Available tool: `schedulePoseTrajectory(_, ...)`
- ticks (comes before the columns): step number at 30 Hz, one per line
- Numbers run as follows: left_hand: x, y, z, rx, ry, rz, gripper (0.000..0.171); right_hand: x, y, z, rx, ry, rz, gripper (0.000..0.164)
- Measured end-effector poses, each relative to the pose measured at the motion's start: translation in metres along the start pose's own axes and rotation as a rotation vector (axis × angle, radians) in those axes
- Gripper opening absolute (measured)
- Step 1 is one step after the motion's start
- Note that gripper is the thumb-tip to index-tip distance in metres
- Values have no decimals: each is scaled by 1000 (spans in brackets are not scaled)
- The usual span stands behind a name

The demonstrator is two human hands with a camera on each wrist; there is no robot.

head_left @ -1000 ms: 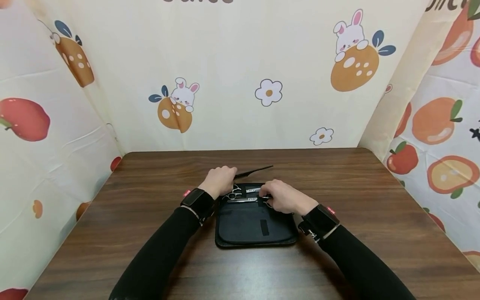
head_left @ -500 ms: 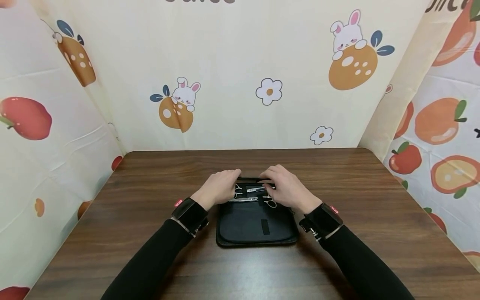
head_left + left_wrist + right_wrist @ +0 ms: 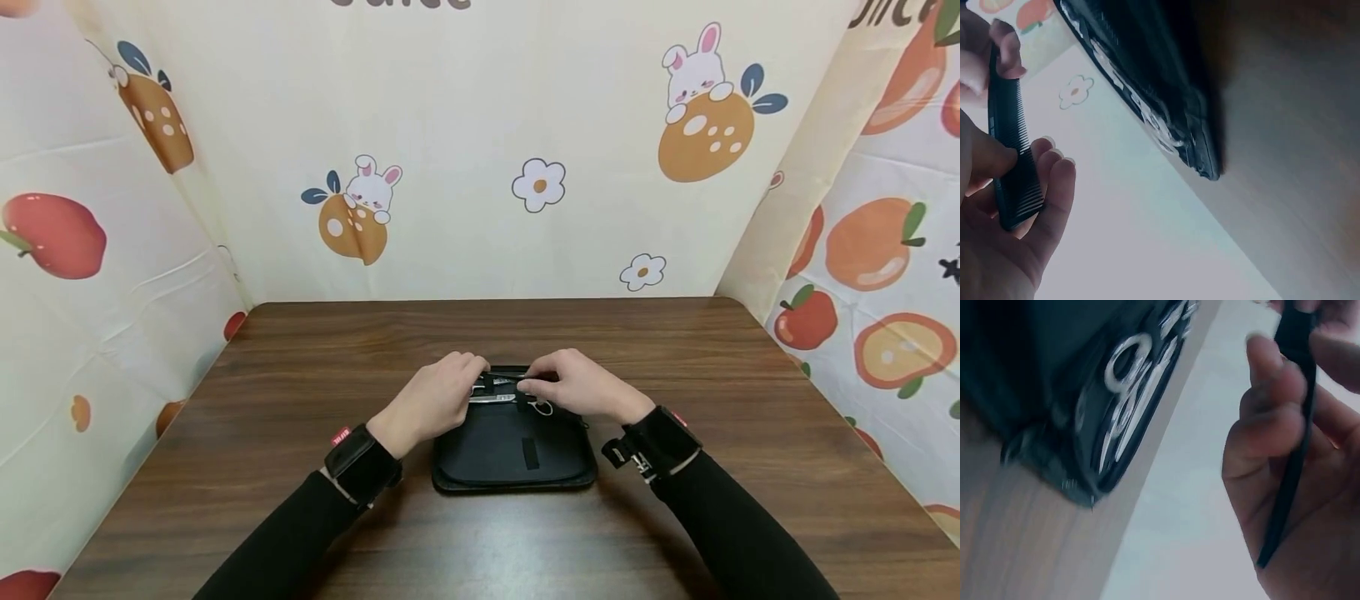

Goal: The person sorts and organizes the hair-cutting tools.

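A black fine-toothed comb (image 3: 1005, 119) spans both hands above the far part of a black zip case (image 3: 487, 457). My left hand (image 3: 435, 396) pinches the toothed end between thumb and fingers, as the left wrist view shows. My right hand (image 3: 585, 387) holds the comb's other end, its thin black tail (image 3: 1288, 487) running down across the palm in the right wrist view. Inside the case, silver scissors (image 3: 1126, 369) lie in black straps. Part of a second silver pair (image 3: 491, 399) shows between the hands; the hands and comb hide the rest.
The case lies flat on a brown wooden table (image 3: 315, 400). A black strap tab (image 3: 530, 453) sits on its near panel. Printed cloth walls (image 3: 450, 208) rise behind the table and along both sides.
My right hand has left the scissors in the case and taken hold of the comb's tail end. The comb, earlier sticking out rightward from my left hand, now lies between both hands.
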State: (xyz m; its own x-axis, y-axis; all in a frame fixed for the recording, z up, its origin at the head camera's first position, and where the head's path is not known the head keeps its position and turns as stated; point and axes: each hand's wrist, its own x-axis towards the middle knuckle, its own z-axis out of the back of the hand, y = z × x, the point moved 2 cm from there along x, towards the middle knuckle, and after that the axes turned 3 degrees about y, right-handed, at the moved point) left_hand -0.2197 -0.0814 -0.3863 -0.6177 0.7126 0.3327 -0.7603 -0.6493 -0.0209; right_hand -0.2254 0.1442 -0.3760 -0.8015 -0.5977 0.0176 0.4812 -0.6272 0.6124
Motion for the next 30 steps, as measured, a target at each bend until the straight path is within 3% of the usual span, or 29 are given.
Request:
schedulePoseTrajectory(8, -4, -13, 2, 107, -66, -114, 24, -6, 1, 6, 127, 105, -77, 38)
schedulePoseTrajectory(13, -5, -16, 0, 66, -43, -96, 23, -10, -3, 8, 145, 100, -116, 37)
schedulePoseTrajectory(17, -9, -12, -2, -41, 28, -11, 41, -15, -9, 9, 89, 50, -123, 24)
schedulePoseTrajectory(22, -13, -5, -5, -116, 174, 99, 68, -25, -19, 12, 39, -19, -149, 20)
schedulePoseTrajectory(26, -17, -1, -8, -153, 279, 138, 89, -34, -27, 14, 0, -54, -148, 23)
schedulePoseTrajectory(30, -21, 2, -10, -216, 361, 167, 99, -40, -33, 15, -45, -74, -120, 21)
